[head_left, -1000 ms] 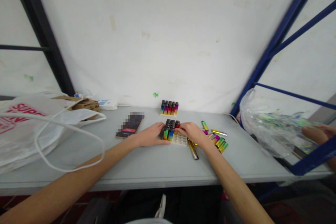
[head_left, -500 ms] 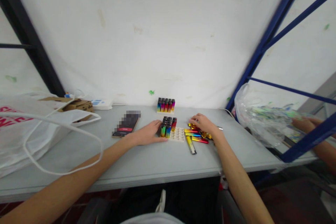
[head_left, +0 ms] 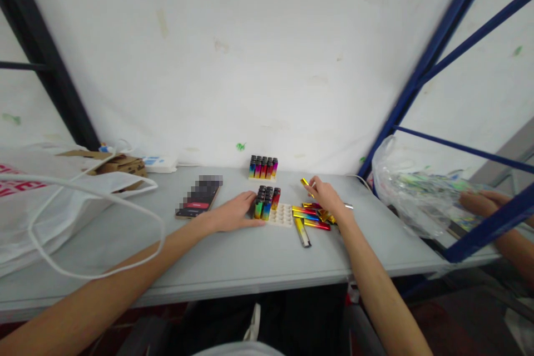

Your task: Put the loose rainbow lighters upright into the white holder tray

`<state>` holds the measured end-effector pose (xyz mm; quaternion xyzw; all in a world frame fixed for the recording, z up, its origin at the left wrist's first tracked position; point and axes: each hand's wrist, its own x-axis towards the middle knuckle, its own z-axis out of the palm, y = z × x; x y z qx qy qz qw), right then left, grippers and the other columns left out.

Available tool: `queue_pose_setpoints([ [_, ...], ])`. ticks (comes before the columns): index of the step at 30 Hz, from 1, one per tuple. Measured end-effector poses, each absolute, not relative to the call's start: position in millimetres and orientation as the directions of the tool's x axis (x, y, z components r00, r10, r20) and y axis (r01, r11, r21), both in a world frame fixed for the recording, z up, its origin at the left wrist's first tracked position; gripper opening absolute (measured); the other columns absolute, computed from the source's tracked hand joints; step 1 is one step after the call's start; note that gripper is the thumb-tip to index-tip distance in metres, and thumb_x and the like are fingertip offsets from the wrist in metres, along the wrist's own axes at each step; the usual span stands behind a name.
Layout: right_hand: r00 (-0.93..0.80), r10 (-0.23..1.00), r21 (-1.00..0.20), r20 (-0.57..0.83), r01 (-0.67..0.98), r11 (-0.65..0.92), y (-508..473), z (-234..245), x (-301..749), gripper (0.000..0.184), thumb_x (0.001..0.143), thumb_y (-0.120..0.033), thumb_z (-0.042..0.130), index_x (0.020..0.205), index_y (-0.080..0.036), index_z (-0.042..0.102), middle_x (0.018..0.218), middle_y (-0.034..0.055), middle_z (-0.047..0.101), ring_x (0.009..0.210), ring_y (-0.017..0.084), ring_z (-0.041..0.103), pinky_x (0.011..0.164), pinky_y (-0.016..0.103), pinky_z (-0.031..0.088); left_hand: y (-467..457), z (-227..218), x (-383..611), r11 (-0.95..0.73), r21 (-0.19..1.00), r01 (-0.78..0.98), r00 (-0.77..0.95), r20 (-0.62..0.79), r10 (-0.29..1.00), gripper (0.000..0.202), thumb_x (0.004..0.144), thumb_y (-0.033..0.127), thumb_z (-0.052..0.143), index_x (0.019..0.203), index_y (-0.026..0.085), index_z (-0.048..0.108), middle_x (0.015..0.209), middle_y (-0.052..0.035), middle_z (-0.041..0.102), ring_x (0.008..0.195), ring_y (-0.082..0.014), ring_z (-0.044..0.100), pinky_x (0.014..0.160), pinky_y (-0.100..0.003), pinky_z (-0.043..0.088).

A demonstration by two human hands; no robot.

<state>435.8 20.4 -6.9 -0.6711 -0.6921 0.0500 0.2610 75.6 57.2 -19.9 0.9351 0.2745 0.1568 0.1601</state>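
Note:
My left hand (head_left: 236, 213) grips the left side of a pale tray (head_left: 284, 214) with round holes, its thumb along the front edge. Colourful lighters (head_left: 266, 204) with black tops stand upright in the tray's left part; the holes at right show bare. Between the fingertips of my right hand (head_left: 326, 196) is a shiny gold lighter (head_left: 306, 183), tilted and raised above the pile. Below that hand lies a loose heap of metallic red, gold and blue lighters (head_left: 311, 214), partly hidden by the wrist. One yellow lighter (head_left: 302, 232) lies nearest the front.
A second tray of upright lighters (head_left: 263, 168) stands by the wall. A phone (head_left: 202, 197) lies at left, near a white plastic bag (head_left: 95, 206), a cardboard box (head_left: 125, 165) and a looping white cable (head_left: 162, 233). Right are a blue metal frame (head_left: 411, 92), clear plastic bag (head_left: 400, 194) and another person's hands (head_left: 479, 202).
My right hand has risen slightly from the heap, with a gold lighter now showing in its fingers. My left hand stays at the tray.

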Motion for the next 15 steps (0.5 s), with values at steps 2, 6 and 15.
queue_pose_setpoints([
  [2,0.093,0.926,-0.474,0.365,0.875,0.099,22.5,-7.6,431.1,0.030,0.109,-0.046,0.048,0.114,-0.022,0.065,0.075,0.0036,0.075,0.066,0.022,0.066,0.066,0.029,0.042,56.9,-19.8,75.5,-0.795,0.392,0.463,0.796,0.209,0.567,0.087,0.092,0.078,0.067,0.150,0.014,0.052,0.152,-0.0215,0.059,0.143,-0.0391,0.056,0.127,-0.049,0.041],
  [6,0.131,0.863,-0.531,0.488,0.829,0.174,28.6,-10.8,423.7,0.037,0.102,-0.054,0.052,0.105,-0.022,0.071,0.076,0.0047,0.074,0.068,0.022,0.065,0.070,0.031,0.044,56.6,-20.2,75.1,-0.797,0.393,0.459,0.796,0.217,0.565,0.087,0.092,0.079,0.067,0.150,0.017,0.053,0.152,-0.0202,0.060,0.143,-0.0391,0.055,0.126,-0.049,0.041],
  [15,0.212,0.860,-0.794,0.464,0.530,0.298,35.6,-14.3,408.4,0.066,0.093,-0.087,0.047,0.075,-0.024,0.056,0.066,0.0004,0.058,0.063,0.018,0.055,0.061,0.030,0.045,54.8,-18.0,75.2,-0.790,0.424,0.444,0.796,0.219,0.565,0.084,0.091,0.077,0.069,0.148,0.017,0.055,0.149,-0.0196,0.061,0.141,-0.0382,0.057,0.126,-0.049,0.042],
])
